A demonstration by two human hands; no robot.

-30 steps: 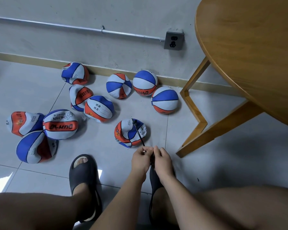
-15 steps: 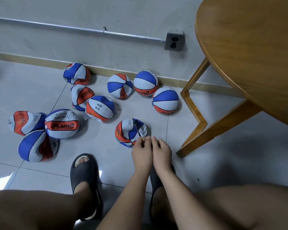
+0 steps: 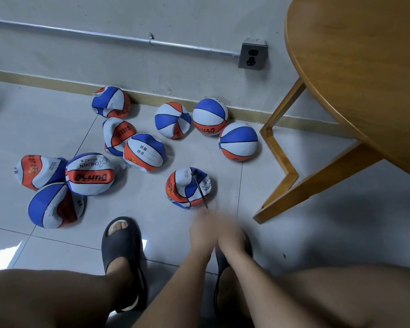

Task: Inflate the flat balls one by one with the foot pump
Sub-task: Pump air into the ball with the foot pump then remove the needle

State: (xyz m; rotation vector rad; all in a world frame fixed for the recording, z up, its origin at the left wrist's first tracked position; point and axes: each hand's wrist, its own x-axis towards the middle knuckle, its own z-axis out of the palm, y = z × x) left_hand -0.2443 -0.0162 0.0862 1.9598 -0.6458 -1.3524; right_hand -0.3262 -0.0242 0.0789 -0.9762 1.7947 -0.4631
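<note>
On the tiled floor [image 3: 45,119], towards the middle of it and just ahead of the person's feet, lies a crumpled ball [image 3: 184,189] in red, white and blue. A thin black hose [image 3: 200,189] is plugged into its top and runs back across it to the hands. The left hand [image 3: 202,230] and right hand [image 3: 231,233] are side by side and touching at the near end of the hose. Both are smeared by motion blur, so I cannot tell whether either one is grasping the hose or lying loose.

9 more balls are spread over the floor. Close to its far edge, by the skirting, sit 2 round, full ones [image 3: 210,116] [image 3: 238,141], with a slightly dented one [image 3: 172,120] just beside them. A caved-in ball [image 3: 111,102] leans at the skirting further left. 2 more flat ones [image 3: 117,136] [image 3: 144,152] touch each other nearer the middle. Towards the floor's left edge, 3 flat balls [image 3: 39,171] [image 3: 90,174] [image 3: 55,204] are bunched together.

The left foot wears a black sandal [image 3: 122,242] planted on the floor near the near edge. The other sandal [image 3: 223,259] shows partly behind the wrists.

A round wooden table [image 3: 365,67] fills the upper right, and its angled leg [image 3: 294,183] comes down just right of the hands. On the wall are a metal socket [image 3: 252,56] and a conduit pipe [image 3: 104,36].
</note>
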